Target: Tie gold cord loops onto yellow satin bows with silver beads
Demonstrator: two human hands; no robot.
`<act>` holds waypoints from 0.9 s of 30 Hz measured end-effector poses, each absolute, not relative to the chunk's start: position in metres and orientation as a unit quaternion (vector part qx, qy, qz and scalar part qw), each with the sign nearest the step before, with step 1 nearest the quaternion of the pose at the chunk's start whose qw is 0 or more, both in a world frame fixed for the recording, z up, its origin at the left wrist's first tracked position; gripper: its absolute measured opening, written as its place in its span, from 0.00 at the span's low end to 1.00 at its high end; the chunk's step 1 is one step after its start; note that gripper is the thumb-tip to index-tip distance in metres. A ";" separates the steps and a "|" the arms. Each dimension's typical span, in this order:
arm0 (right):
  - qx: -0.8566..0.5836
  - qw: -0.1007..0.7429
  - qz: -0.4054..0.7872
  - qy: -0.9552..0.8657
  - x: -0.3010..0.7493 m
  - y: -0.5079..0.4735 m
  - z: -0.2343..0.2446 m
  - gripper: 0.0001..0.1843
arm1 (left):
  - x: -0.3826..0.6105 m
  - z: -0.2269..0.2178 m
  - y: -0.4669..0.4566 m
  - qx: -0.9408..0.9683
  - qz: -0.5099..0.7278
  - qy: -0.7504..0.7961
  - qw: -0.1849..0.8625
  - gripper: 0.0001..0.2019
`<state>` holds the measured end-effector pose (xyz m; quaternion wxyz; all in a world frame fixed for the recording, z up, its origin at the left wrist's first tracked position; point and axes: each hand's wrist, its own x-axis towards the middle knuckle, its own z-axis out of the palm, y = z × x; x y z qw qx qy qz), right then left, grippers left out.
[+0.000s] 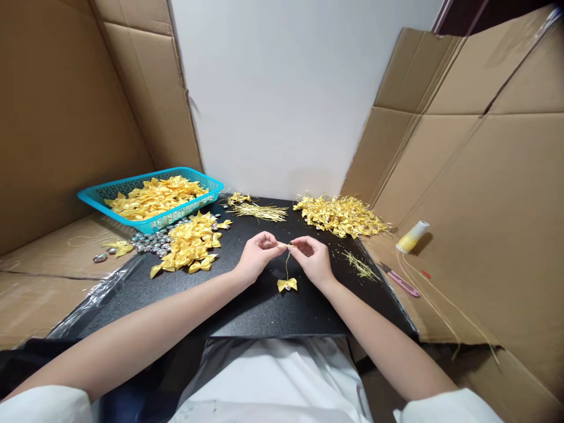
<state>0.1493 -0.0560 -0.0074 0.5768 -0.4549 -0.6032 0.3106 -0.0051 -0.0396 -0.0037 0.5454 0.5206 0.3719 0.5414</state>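
Note:
Over the middle of the black table, my left hand (259, 255) and my right hand (314, 258) meet fingertip to fingertip. Both are closed in a pinch on a thin yellow cord (287, 265). From between the fingertips the cord runs down to a yellow ribbon bow (287, 285) with a small silvery piece at its centre. The fingertips partly cover the cord, so I cannot tell whether it is knotted there. Beyond my hands lies a bundle of cut yellow cords (259, 212).
At left, a blue basket (150, 224) holds many bows, with loose bows (194, 242) and silvery bells (154, 241) before it. A heap of corded bows (339, 215) lies back right. Cord scraps (361, 267), a pink cutter (403, 283) and a thread spool (412, 237) are at right. Cardboard walls flank the table.

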 end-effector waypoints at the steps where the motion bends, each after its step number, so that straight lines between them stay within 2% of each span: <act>1: -0.455 0.570 0.315 -0.608 0.149 -0.056 -0.008 0.10 | -0.005 -0.004 -0.040 0.521 0.540 0.367 0.550 0.21; 10: -0.434 0.580 0.395 -0.565 0.150 -0.050 -0.008 0.12 | -0.006 -0.003 -0.039 0.521 0.534 0.348 0.568 0.20; 15: -0.438 0.605 0.391 -0.537 0.153 -0.051 -0.003 0.13 | -0.006 -0.003 -0.041 0.528 0.534 0.353 0.558 0.19; 20: -0.436 0.595 0.420 -0.528 0.150 -0.054 -0.001 0.12 | -0.004 -0.003 -0.039 0.557 0.513 0.350 0.552 0.17; 22: -0.437 0.597 0.422 -0.524 0.149 -0.054 -0.001 0.13 | -0.007 -0.001 -0.040 0.585 0.524 0.361 0.503 0.15; 27: -0.463 0.595 0.374 -0.540 0.151 -0.053 -0.002 0.10 | -0.013 0.014 -0.059 0.753 0.511 0.318 0.268 0.08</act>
